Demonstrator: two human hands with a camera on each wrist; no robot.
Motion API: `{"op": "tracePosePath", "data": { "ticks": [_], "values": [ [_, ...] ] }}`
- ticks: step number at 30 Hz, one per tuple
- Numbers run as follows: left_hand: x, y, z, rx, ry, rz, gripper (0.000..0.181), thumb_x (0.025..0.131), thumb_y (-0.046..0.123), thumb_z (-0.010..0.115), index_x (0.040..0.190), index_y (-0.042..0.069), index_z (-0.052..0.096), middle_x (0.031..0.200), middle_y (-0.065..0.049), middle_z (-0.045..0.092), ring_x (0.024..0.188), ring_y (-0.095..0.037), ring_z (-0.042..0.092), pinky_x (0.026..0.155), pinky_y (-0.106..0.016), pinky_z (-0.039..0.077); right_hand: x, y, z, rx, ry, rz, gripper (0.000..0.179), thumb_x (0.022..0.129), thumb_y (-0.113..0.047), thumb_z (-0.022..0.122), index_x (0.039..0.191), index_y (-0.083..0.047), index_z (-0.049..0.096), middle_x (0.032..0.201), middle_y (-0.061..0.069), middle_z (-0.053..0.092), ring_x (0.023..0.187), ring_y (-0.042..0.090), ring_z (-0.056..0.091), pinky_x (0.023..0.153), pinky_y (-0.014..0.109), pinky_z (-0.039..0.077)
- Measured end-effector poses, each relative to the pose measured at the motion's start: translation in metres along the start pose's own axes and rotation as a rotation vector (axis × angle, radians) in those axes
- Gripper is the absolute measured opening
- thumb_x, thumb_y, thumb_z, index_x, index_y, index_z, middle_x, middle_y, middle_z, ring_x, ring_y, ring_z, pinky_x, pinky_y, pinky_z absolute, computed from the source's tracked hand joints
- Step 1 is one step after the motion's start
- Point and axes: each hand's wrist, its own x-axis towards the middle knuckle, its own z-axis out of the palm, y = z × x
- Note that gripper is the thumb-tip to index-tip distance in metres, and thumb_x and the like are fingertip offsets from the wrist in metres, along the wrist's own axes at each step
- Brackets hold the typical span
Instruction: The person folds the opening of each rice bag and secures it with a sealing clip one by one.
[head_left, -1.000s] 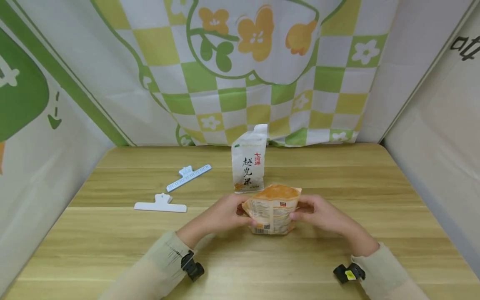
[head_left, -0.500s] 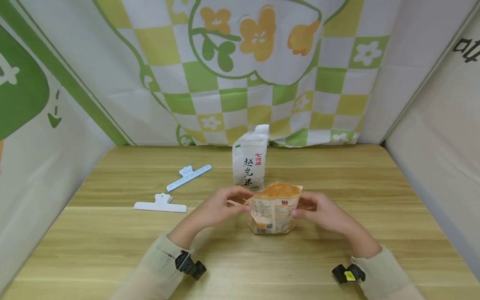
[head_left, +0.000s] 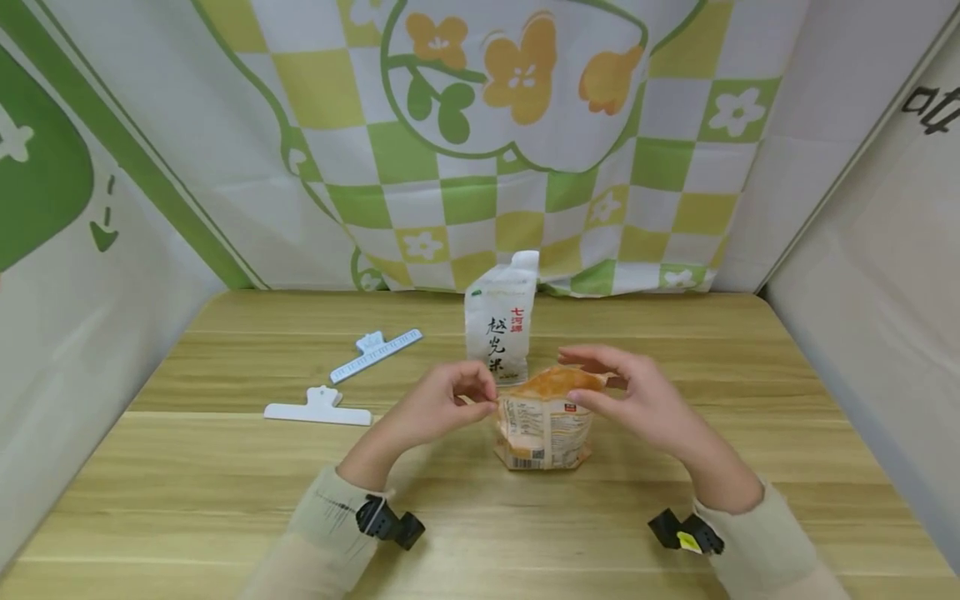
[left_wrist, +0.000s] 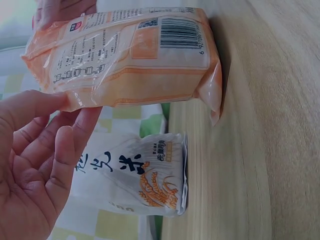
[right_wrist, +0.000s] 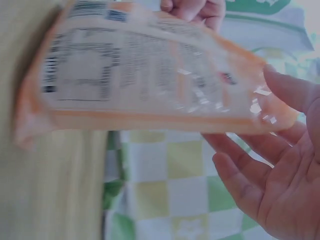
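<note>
An orange and cream plastic food bag point(head_left: 543, 429) stands upright on the table, its printed back and barcode facing me. My left hand point(head_left: 438, 408) pinches its upper left corner between thumb and fingers; the left wrist view shows the thumb point(left_wrist: 37, 104) at that corner, the other fingers loosely bent. With my right hand point(head_left: 645, 404) I hold the upper right end, thumb on the near side and fingers reaching behind. The right wrist view shows that thumb point(right_wrist: 290, 90) against the glossy film. Close behind stands a white rice bag point(head_left: 491, 321) with black and red characters.
On the wooden table point(head_left: 225, 500), left of my hands, lie a white wide clip point(head_left: 318, 408) and a pale blue clip point(head_left: 375, 354) with a ruler-like bar. A checkered curtain point(head_left: 465, 200) hangs along the back edge, with cloth walls on both sides.
My right hand has moved up from the bag's side to its top right end. The left hand has shifted up from the side to the upper left corner. Bag and clips stay in place.
</note>
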Motion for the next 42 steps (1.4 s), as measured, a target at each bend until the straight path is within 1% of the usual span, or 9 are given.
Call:
{"op": "tracePosePath", "data": {
  "ticks": [5, 9, 15, 20, 23, 26, 32, 37, 42],
  "values": [
    [0.000, -0.001, 0.001, 0.003, 0.008, -0.003, 0.005, 0.089, 0.000, 0.068, 0.091, 0.002, 0.063, 0.095, -0.013, 0.068, 0.088, -0.013, 0.066, 0.077, -0.028, 0.059, 0.013, -0.022, -0.004, -0.171, -0.048, -0.101, 0.042, 0.090, -0.016, 0.073, 0.131, -0.008, 0.064, 0.130, 0.010, 0.067, 0.112, 0.029, 0.067, 0.093, 0.049, 0.056],
    [-0.001, -0.003, 0.001, -0.001, 0.016, -0.002, 0.004, 0.089, 0.001, 0.068, 0.091, 0.001, 0.064, 0.095, -0.012, 0.069, 0.088, -0.014, 0.066, 0.078, -0.028, 0.059, 0.028, -0.038, -0.005, -0.292, -0.155, -0.156, 0.037, 0.089, -0.015, 0.075, 0.124, -0.008, 0.067, 0.122, 0.006, 0.071, 0.107, 0.023, 0.068, 0.087, 0.040, 0.058],
    [-0.003, -0.004, 0.003, -0.005, 0.036, 0.001, 0.004, 0.088, 0.001, 0.069, 0.089, 0.001, 0.065, 0.093, -0.013, 0.069, 0.087, -0.013, 0.066, 0.076, -0.026, 0.058, 0.051, -0.050, -0.001, -0.383, -0.367, -0.136, 0.018, 0.089, -0.015, 0.074, 0.107, -0.012, 0.072, 0.103, 0.001, 0.074, 0.094, 0.015, 0.070, 0.082, 0.031, 0.058],
    [-0.004, -0.004, 0.003, -0.008, 0.046, 0.011, 0.004, 0.087, -0.001, 0.069, 0.087, 0.001, 0.065, 0.091, -0.013, 0.068, 0.085, -0.012, 0.066, 0.074, -0.025, 0.058, 0.063, -0.051, 0.005, -0.403, -0.466, -0.149, 0.007, 0.088, -0.011, 0.074, 0.091, -0.016, 0.070, 0.088, -0.006, 0.071, 0.085, 0.009, 0.068, 0.077, 0.026, 0.056],
    [-0.003, -0.004, 0.003, -0.015, 0.037, 0.014, 0.004, 0.087, 0.000, 0.069, 0.088, 0.001, 0.066, 0.091, -0.013, 0.068, 0.085, -0.012, 0.066, 0.075, -0.026, 0.058, 0.065, -0.050, 0.006, -0.402, -0.489, -0.148, 0.009, 0.089, -0.008, 0.072, 0.087, -0.016, 0.067, 0.084, -0.007, 0.069, 0.082, 0.007, 0.065, 0.074, 0.026, 0.055],
    [-0.003, -0.006, 0.002, -0.020, 0.022, 0.017, 0.004, 0.087, 0.002, 0.071, 0.089, 0.002, 0.067, 0.092, -0.012, 0.068, 0.087, -0.012, 0.066, 0.076, -0.028, 0.059, 0.066, -0.050, 0.007, -0.384, -0.494, -0.141, 0.011, 0.089, -0.004, 0.069, 0.088, -0.015, 0.067, 0.086, -0.005, 0.070, 0.086, 0.009, 0.067, 0.076, 0.027, 0.056],
    [-0.003, -0.009, -0.001, -0.030, 0.016, 0.014, 0.008, 0.092, 0.009, 0.069, 0.097, 0.003, 0.071, 0.097, -0.011, 0.071, 0.092, -0.013, 0.065, 0.082, -0.030, 0.057, 0.064, -0.049, 0.009, -0.341, -0.471, -0.151, 0.015, 0.089, 0.001, 0.066, 0.086, -0.014, 0.066, 0.090, -0.002, 0.073, 0.091, 0.013, 0.071, 0.078, 0.029, 0.058],
    [-0.001, -0.011, -0.002, -0.024, 0.026, -0.013, 0.016, 0.092, 0.010, 0.069, 0.106, 0.003, 0.073, 0.102, -0.012, 0.073, 0.091, -0.012, 0.065, 0.079, -0.026, 0.055, 0.064, -0.048, 0.009, -0.309, -0.449, -0.169, 0.015, 0.089, 0.001, 0.066, 0.085, -0.013, 0.066, 0.089, -0.001, 0.073, 0.093, 0.015, 0.072, 0.080, 0.030, 0.059],
    [0.002, -0.013, -0.002, -0.002, 0.026, -0.016, 0.019, 0.091, 0.012, 0.070, 0.108, 0.003, 0.074, 0.100, -0.012, 0.074, 0.088, -0.008, 0.064, 0.075, -0.025, 0.054, 0.064, -0.047, 0.009, -0.297, -0.440, -0.175, 0.016, 0.089, 0.002, 0.066, 0.085, -0.013, 0.067, 0.089, -0.001, 0.073, 0.093, 0.016, 0.072, 0.080, 0.030, 0.059]
  ]
}}
